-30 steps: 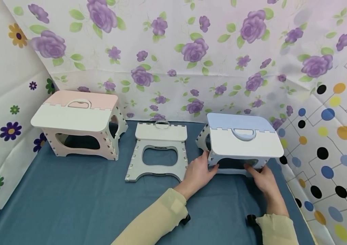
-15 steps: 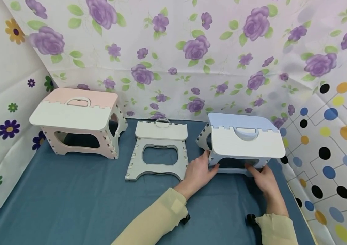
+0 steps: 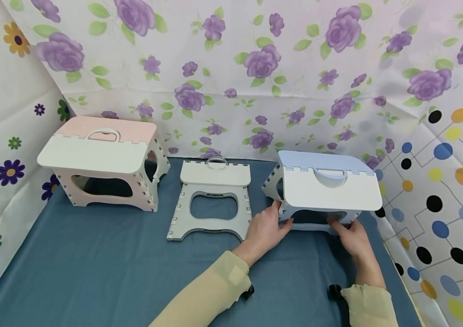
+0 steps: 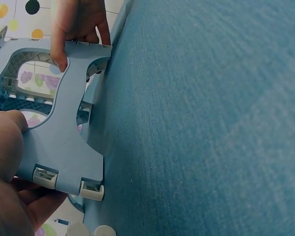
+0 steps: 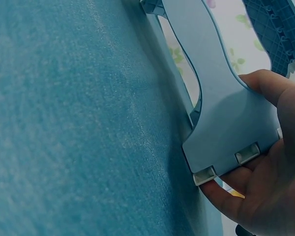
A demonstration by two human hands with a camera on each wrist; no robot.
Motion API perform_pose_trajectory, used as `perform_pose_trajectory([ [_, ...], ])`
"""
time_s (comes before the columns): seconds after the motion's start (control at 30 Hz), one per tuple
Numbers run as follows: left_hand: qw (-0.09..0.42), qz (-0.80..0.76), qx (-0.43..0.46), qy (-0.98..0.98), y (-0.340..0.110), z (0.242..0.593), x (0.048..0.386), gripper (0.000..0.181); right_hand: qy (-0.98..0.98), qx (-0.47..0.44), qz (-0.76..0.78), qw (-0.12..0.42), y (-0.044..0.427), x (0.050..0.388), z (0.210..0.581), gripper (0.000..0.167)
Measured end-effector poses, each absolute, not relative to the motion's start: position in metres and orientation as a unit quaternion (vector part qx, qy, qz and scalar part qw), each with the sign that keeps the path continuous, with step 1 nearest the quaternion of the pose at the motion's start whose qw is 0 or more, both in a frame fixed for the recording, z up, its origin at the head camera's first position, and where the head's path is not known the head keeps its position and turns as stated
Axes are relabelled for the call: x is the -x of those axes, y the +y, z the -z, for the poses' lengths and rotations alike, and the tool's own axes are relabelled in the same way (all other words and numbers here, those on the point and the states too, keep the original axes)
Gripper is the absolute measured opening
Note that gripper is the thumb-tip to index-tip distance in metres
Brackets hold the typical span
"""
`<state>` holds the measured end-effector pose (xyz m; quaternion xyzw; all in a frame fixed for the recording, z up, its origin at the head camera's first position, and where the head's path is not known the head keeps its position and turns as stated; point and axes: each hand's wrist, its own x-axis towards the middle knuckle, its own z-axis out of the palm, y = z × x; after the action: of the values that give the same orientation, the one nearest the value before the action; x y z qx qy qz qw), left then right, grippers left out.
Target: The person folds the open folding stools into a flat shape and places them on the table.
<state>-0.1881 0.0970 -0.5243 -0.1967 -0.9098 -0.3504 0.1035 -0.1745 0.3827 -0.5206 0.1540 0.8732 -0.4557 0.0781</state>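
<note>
A blue and white folding step stool (image 3: 329, 186) stands unfolded at the right of the table. My left hand (image 3: 265, 231) grips its near left leg; in the left wrist view the thumb lies over the blue leg panel (image 4: 64, 147) and the fingers curl behind its hinged edge. The near right leg is held by my right hand (image 3: 351, 237). There, in the right wrist view, the thumb hooks over the rim of the panel's opening while the fingers (image 5: 226, 199) wrap behind the edge.
A grey and white folding stool (image 3: 215, 218) lies folded flat in the middle. At the left a pink and white folding stool (image 3: 100, 159) stands unfolded. Blue cloth (image 3: 133, 272) covers the table. Patterned curtains (image 3: 223, 68) enclose the back and sides.
The head view has shifted slightly. The blue stool's top appears very slightly farther right, while both hands keep their hold on its legs.
</note>
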Motion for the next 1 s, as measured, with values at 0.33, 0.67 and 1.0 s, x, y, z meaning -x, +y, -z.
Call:
perform_pose_trajectory([
  [0.33, 0.108, 0.351, 0.204, -0.908, 0.0951, 0.5249, 0.1897, 0.05, 0.872, -0.153, 0.458, 0.08, 0.3825, 0.1773, 0.5212, 0.093],
  [0.67, 0.119, 0.338, 0.208, -0.91, 0.0964, 0.525, 0.1894, 0.048, 0.872, -0.159, 0.457, 0.075, 0.3813, 0.1746, 0.52, 0.095],
  [1.0, 0.113, 0.347, 0.204, -0.908, 0.0962, 0.5267, 0.19, 0.048, 0.871, -0.164, 0.457, 0.074, 0.3815, 0.1763, 0.5221, 0.096],
])
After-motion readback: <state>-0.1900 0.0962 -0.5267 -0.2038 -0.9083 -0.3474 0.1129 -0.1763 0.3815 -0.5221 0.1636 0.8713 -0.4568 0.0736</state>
